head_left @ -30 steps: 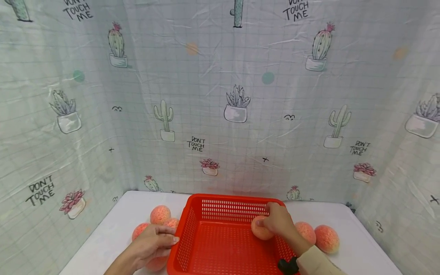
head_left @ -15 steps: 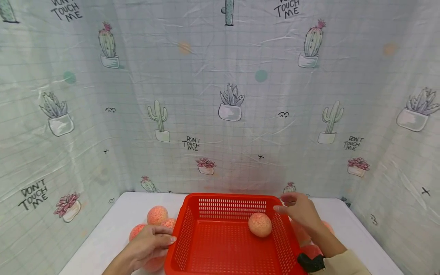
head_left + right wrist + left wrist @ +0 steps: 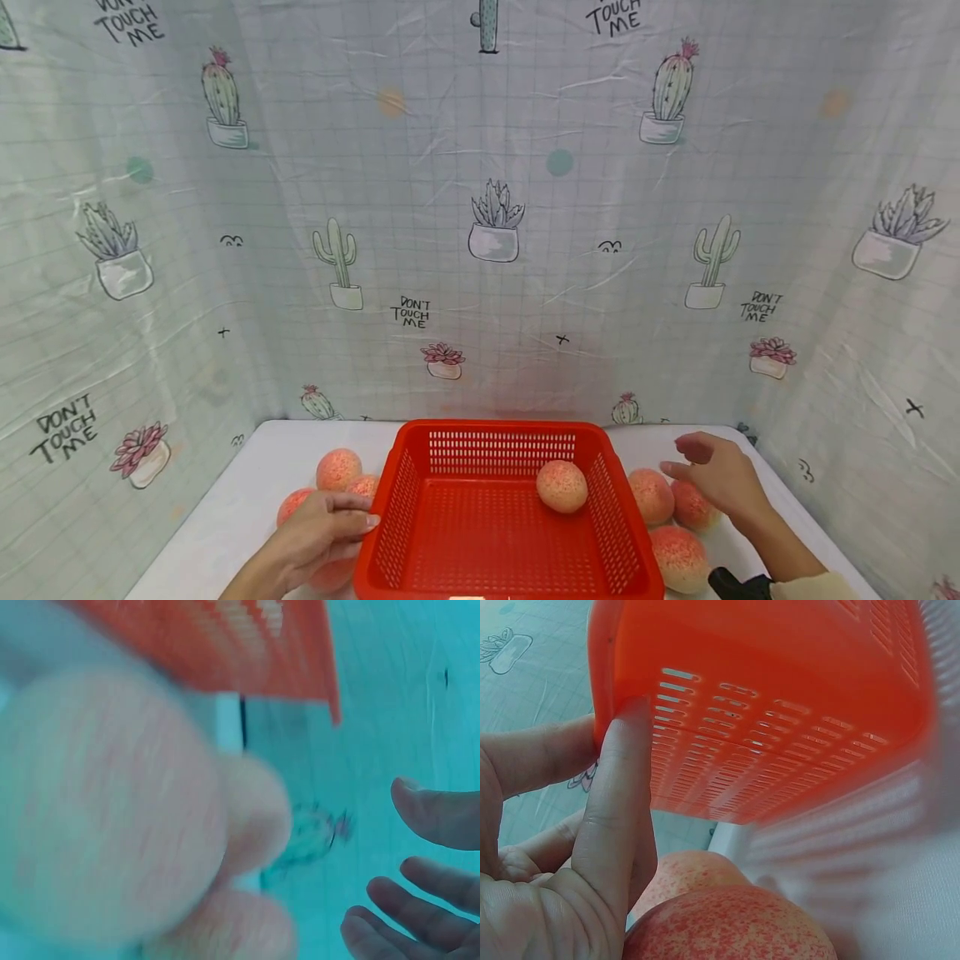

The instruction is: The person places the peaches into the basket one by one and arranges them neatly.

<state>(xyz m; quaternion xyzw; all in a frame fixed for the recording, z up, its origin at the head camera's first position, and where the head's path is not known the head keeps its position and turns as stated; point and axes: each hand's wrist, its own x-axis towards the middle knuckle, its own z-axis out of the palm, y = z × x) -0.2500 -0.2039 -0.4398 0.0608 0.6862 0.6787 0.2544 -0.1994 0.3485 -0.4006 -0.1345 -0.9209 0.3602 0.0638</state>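
Observation:
At the left rim of a red plastic basket [image 3: 480, 542], my left hand [image 3: 318, 533] holds the edge. In the left wrist view, one fingertip presses the slotted outer wall [image 3: 727, 742] and another finger meets the rim. A single peach [image 3: 562, 487] sits inside the basket, toward its right back corner. My right hand [image 3: 720, 479] hovers over the table right of the basket, fingers apart and holding nothing. Below and beside it lie three peaches: one near the basket wall [image 3: 650, 497], a redder peach [image 3: 694, 507] under the fingers, and a larger-looking peach [image 3: 679, 560] in front.
Several peaches [image 3: 339, 469] lie left of the basket, partly hidden by my left hand. The white table [image 3: 288, 450] ends at a cactus-printed curtain [image 3: 517, 317] behind and at both sides. A black strap [image 3: 738, 583] circles the right wrist.
My right hand has let go of the peach inside the basket, lifted out over the right rim and moved right above the peaches there. The left hand stays at the rim.

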